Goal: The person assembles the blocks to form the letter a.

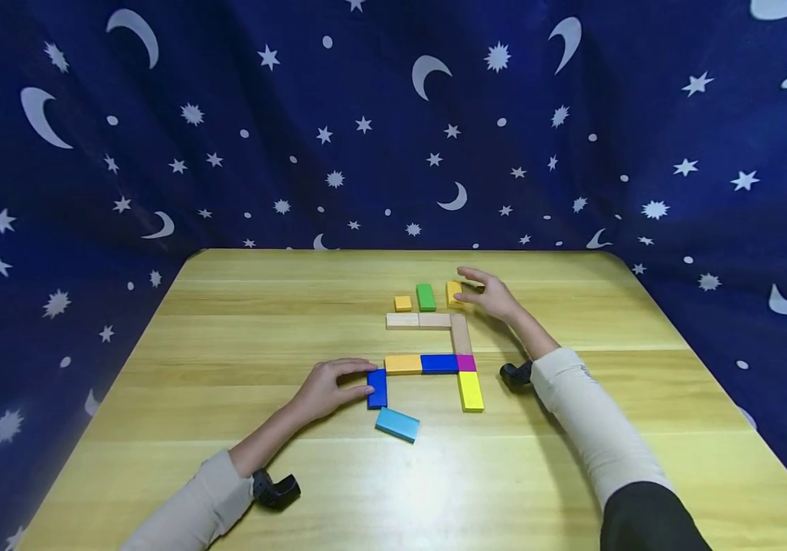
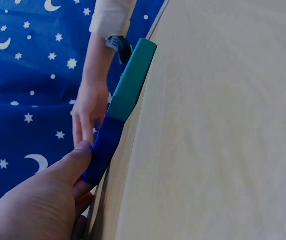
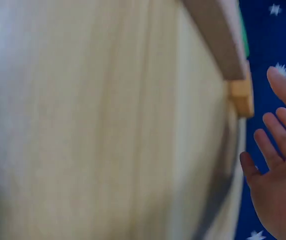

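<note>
- With my left hand [image 1: 328, 390] I pinch the dark blue block [image 1: 377, 389] between thumb and fingers, just beside the left end of the orange block [image 1: 403, 365]; I judge the pinch steadies its angle.
- The fingers of my right hand [image 1: 493, 297] are spread and grip nothing, close by the amber block [image 1: 453, 295] at the far side; I can't tell whether the thumb touches it.
- The orange block, second blue block [image 1: 439, 364] and magenta block [image 1: 465, 363] lie end to end, seemingly aligned on purpose, with the yellow block [image 1: 471, 391] running toward me.
- The pale blocks [image 1: 460, 334] look like bare wood, flat and square-edged.
- The light blue block [image 1: 396, 425] looks glossy and lies askew on the grain-streaked worktop [image 1: 262, 329].
</note>
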The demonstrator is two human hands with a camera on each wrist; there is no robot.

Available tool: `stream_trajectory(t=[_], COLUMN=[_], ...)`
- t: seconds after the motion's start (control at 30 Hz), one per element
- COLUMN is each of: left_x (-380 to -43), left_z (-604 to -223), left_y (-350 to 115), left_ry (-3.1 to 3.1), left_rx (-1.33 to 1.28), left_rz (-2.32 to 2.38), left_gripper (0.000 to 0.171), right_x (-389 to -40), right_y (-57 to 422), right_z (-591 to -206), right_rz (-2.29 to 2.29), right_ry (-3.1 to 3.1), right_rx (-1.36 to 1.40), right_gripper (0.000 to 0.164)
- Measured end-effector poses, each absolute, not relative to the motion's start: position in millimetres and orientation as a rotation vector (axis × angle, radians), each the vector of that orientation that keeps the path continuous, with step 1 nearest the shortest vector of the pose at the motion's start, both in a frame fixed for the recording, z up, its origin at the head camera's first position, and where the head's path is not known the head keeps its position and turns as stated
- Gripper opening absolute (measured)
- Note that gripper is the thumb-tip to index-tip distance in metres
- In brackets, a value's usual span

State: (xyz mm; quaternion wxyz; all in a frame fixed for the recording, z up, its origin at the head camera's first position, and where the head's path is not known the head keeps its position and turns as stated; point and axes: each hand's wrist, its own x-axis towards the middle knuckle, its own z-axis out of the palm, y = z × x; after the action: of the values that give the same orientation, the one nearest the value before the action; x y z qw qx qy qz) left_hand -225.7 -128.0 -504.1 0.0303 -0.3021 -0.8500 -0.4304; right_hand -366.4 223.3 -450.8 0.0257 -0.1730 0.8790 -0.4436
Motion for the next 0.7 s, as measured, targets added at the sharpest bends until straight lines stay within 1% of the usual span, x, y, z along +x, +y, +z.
stream_trajectory(t=[0.13,0.33,0.5,0.7], left_x=[-226,-226,-226,-225], left_z=[-505,-504,-505,-505], left_y=[-128,-128,-128,-127], left_ry=[-2.617,-2.612,-2.605,-2.618], left_rx=[-0.93,-0.933,-0.942,-0.939], left_rz=[-1.328,-1.32,-1.322,-1.326], left_gripper=[0.037,0.037,0.037,0.037], right_x=[-369,-370,-370,-366], right_y=[227,231,232,233], right_z=[-459,-464,-469,-468], right_rz=[-1.403,-1.376,-1.327,-1.278], right_ry=[2.64,2.613,2.66,2.799], right_rx=[-0.46,-0.469,-0.486,-0.423], right_gripper=[0.067,0.066,0.064,0.065])
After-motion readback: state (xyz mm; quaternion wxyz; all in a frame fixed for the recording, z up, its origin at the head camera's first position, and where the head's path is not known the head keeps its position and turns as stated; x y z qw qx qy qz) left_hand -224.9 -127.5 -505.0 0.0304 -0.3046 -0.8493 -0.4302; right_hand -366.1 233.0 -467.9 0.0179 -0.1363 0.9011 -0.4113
